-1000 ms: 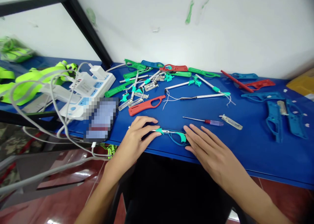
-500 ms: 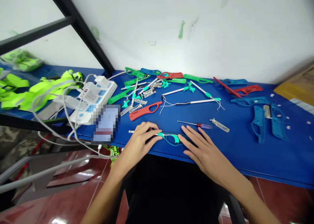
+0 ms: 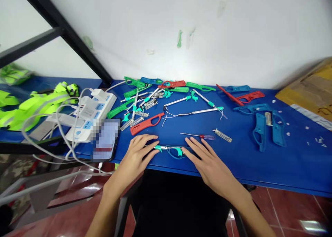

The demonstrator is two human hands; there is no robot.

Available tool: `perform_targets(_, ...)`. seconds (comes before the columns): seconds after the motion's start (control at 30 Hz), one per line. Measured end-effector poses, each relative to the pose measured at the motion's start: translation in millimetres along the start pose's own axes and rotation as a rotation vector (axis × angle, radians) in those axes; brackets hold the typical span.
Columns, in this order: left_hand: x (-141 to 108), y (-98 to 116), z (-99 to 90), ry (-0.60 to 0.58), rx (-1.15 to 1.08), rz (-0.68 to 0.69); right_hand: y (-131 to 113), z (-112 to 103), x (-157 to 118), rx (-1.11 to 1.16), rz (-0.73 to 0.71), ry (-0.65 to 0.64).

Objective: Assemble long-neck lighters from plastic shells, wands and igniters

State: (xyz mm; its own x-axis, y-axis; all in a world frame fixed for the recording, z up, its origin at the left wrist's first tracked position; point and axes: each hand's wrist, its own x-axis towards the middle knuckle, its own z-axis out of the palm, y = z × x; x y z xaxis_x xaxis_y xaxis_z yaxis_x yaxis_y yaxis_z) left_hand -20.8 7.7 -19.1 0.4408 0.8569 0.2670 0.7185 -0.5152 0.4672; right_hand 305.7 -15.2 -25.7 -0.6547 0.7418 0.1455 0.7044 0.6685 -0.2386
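A blue lighter shell (image 3: 173, 154) lies at the table's front edge, with a metal tube and a teal trigger (image 3: 178, 151) in it. My left hand (image 3: 137, 154) pinches the teal collar (image 3: 158, 148) at the tube's left part. My right hand (image 3: 204, 159) rests on the shell's right end, fingers apart, its index fingertip beside the trigger. Behind my right hand lie a screwdriver (image 3: 206, 137) and a clear fuel capsule (image 3: 223, 135). A red shell half (image 3: 145, 124) is behind my left hand.
Metal tubes with wires (image 3: 207, 110), green shells (image 3: 119, 109) and other parts spread along the back. Blue shells (image 3: 260, 131) lie at right, near a cardboard box (image 3: 311, 91). A power strip (image 3: 95, 116), cables and a phone (image 3: 107, 140) are at left.
The view has shifted, so the table items appear further left. My left hand has slid left along the tube to the teal collar, baring more metal between the hands. My right hand remains at the shell.
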Motion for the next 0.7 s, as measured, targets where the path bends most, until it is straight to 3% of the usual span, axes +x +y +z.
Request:
perform_targets(0.2, -5, 2, -5.8, -0.032, -0.031, -0.034, -4, 0, 2, -0.025, -0.012, 0.029)
perform_targets(0.33, 1, 15, -0.9, 0.035, -0.069, -0.02, -1, -10, -5, -0.005, 0.025, 0.146)
perform_targets(0.53, 22, 44, 14.1, 0.187, -0.156, 0.043, 56, -19, -28, -0.14, 0.433, 0.478)
perform_targets(0.63, 36, 51, 17.8, 0.26, -0.187, 0.029, 80, -19, -34, -0.169, 0.471, 0.479)
perform_targets(0.7, 45, 49, 17.3, 0.319, -0.204, -0.018, 80, -20, -33, -0.153, 0.457, 0.495)
